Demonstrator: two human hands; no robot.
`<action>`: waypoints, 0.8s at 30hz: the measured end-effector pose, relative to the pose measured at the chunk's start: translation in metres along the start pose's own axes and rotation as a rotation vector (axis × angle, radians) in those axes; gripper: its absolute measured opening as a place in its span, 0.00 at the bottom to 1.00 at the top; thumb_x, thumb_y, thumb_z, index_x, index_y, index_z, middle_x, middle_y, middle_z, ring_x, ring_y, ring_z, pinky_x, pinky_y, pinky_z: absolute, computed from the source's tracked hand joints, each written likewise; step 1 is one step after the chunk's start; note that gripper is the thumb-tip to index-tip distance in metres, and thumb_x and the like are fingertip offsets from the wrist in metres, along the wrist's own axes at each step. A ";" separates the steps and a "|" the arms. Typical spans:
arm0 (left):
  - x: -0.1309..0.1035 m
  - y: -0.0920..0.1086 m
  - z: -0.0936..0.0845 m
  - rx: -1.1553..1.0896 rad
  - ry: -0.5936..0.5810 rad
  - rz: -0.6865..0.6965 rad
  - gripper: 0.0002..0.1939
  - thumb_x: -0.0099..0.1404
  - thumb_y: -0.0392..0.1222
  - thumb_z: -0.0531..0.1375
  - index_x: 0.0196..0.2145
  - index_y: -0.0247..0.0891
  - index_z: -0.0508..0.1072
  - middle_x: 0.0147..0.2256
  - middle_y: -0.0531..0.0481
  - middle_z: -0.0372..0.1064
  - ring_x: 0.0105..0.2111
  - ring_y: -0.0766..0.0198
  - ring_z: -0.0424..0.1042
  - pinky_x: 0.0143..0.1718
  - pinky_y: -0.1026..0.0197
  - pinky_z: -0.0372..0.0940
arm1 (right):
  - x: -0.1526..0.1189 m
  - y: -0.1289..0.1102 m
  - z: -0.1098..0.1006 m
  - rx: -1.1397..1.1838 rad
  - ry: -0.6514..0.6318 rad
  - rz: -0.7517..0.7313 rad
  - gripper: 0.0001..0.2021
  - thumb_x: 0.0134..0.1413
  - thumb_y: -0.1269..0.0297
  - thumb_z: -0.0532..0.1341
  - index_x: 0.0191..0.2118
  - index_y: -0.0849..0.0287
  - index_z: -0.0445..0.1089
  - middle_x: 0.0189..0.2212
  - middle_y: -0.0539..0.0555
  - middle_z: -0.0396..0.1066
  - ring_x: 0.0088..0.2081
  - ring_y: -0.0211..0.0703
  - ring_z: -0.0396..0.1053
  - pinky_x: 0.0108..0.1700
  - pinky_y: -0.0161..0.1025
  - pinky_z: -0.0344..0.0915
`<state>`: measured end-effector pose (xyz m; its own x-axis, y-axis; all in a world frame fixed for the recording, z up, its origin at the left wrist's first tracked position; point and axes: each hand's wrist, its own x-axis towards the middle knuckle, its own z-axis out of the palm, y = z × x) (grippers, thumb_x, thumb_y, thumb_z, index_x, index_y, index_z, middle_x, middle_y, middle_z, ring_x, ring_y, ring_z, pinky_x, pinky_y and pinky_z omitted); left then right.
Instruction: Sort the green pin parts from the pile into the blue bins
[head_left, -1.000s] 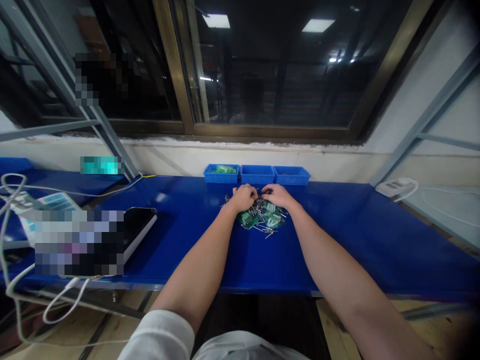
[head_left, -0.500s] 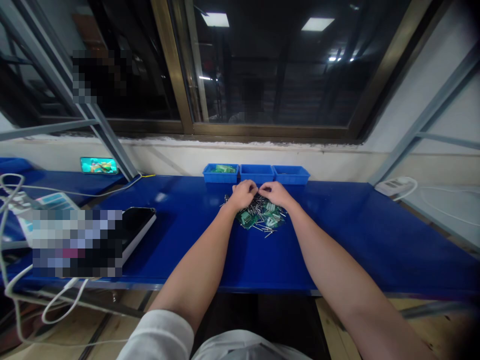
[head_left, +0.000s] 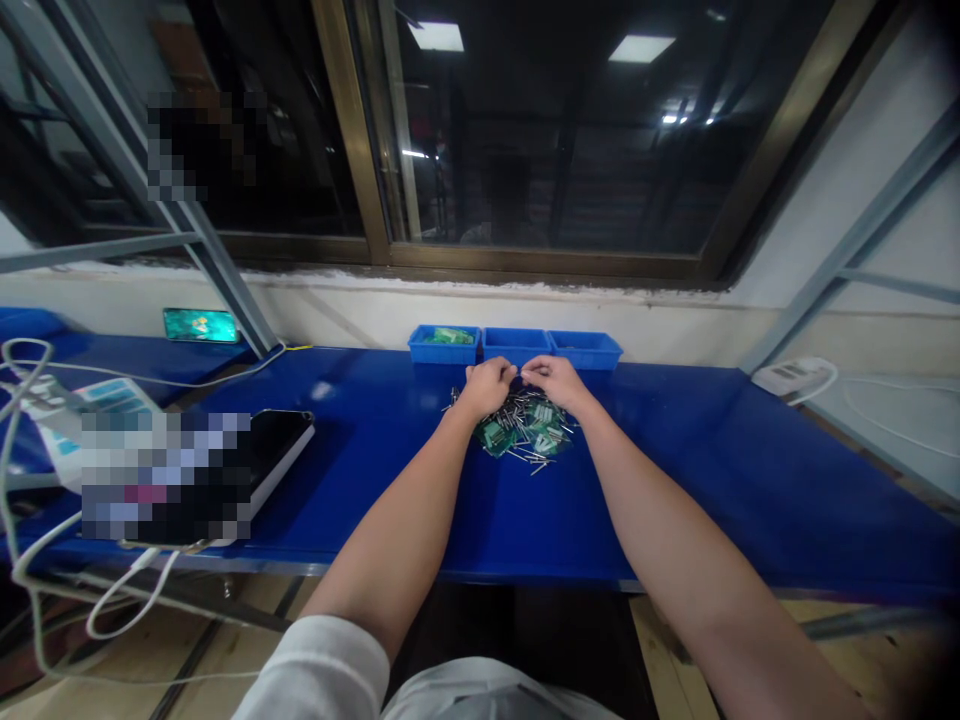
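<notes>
A pile of thin metal pins (head_left: 516, 410), like screws or nails, lies mixed with small green packets or cards (head_left: 495, 437) on the blue table (head_left: 375, 480). Over the far left part of the pile is my left hand (head_left: 489, 385), its fingers curled and closed. My right hand (head_left: 553, 382) is closed in a pinch at the far right of the pile. The fingertips of both hands almost meet; whatever they hold is too small to make out. Just behind stand a blue bin (head_left: 444, 346) with green pieces, a middle blue bin (head_left: 516, 344) and a right blue bin (head_left: 585, 349).
At the left lies a dark-screened device (head_left: 277, 440) with white cables (head_left: 142, 590). Farther back, a lit phone (head_left: 201, 325) leans near a grey metal post (head_left: 232, 290). A white power strip (head_left: 793, 375) sits at the right. A window (head_left: 555, 130) rises behind the table.
My right hand has lifted slightly, and its fingers have shifted a little. My left hand stays nearly in place. The whole view has moved slightly.
</notes>
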<state>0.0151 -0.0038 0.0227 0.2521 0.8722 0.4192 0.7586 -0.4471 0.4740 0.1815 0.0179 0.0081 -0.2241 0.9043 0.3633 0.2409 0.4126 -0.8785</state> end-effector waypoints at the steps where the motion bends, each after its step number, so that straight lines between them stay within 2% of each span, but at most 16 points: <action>1: 0.000 0.001 0.000 0.013 -0.002 -0.007 0.14 0.66 0.45 0.47 0.31 0.38 0.69 0.33 0.47 0.72 0.37 0.58 0.69 0.38 0.59 0.55 | 0.000 0.000 0.000 0.031 0.012 0.023 0.11 0.41 0.58 0.63 0.30 0.60 0.70 0.23 0.52 0.72 0.27 0.40 0.68 0.33 0.38 0.63; 7: 0.001 0.000 0.001 0.069 0.018 -0.051 0.18 0.67 0.47 0.44 0.30 0.37 0.68 0.32 0.46 0.71 0.38 0.58 0.69 0.39 0.59 0.53 | 0.000 -0.003 -0.001 0.207 0.063 0.077 0.13 0.37 0.56 0.65 0.27 0.60 0.69 0.22 0.52 0.72 0.21 0.35 0.62 0.24 0.34 0.56; 14: 0.001 -0.001 0.001 0.042 0.017 -0.037 0.19 0.67 0.50 0.44 0.28 0.38 0.68 0.31 0.46 0.71 0.37 0.57 0.69 0.38 0.59 0.53 | -0.001 -0.003 -0.003 0.227 0.088 0.075 0.11 0.36 0.57 0.65 0.23 0.60 0.69 0.18 0.50 0.69 0.20 0.34 0.60 0.24 0.34 0.55; 16: 0.001 -0.002 0.000 0.035 0.018 -0.059 0.21 0.67 0.52 0.44 0.29 0.38 0.69 0.32 0.46 0.71 0.38 0.57 0.69 0.39 0.58 0.54 | 0.001 -0.002 -0.006 0.198 0.171 0.053 0.10 0.37 0.57 0.64 0.23 0.60 0.70 0.18 0.50 0.69 0.21 0.36 0.62 0.25 0.35 0.57; 21: 0.003 -0.008 0.000 0.020 0.029 -0.132 0.21 0.66 0.55 0.44 0.35 0.39 0.70 0.37 0.46 0.71 0.41 0.55 0.68 0.42 0.55 0.54 | 0.008 0.003 -0.021 -0.040 0.491 -0.010 0.09 0.38 0.60 0.62 0.26 0.60 0.71 0.25 0.53 0.72 0.30 0.42 0.67 0.36 0.39 0.63; 24: 0.003 -0.011 0.001 0.025 0.019 -0.156 0.19 0.65 0.54 0.46 0.36 0.40 0.70 0.39 0.46 0.71 0.42 0.55 0.67 0.43 0.54 0.54 | 0.013 0.012 -0.030 -0.189 0.561 0.023 0.12 0.38 0.60 0.61 0.31 0.61 0.72 0.30 0.55 0.73 0.34 0.45 0.68 0.41 0.42 0.63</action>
<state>0.0078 0.0040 0.0180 0.1191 0.9264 0.3571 0.8022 -0.3017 0.5153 0.2097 0.0380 0.0117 0.3045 0.8117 0.4984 0.4154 0.3577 -0.8363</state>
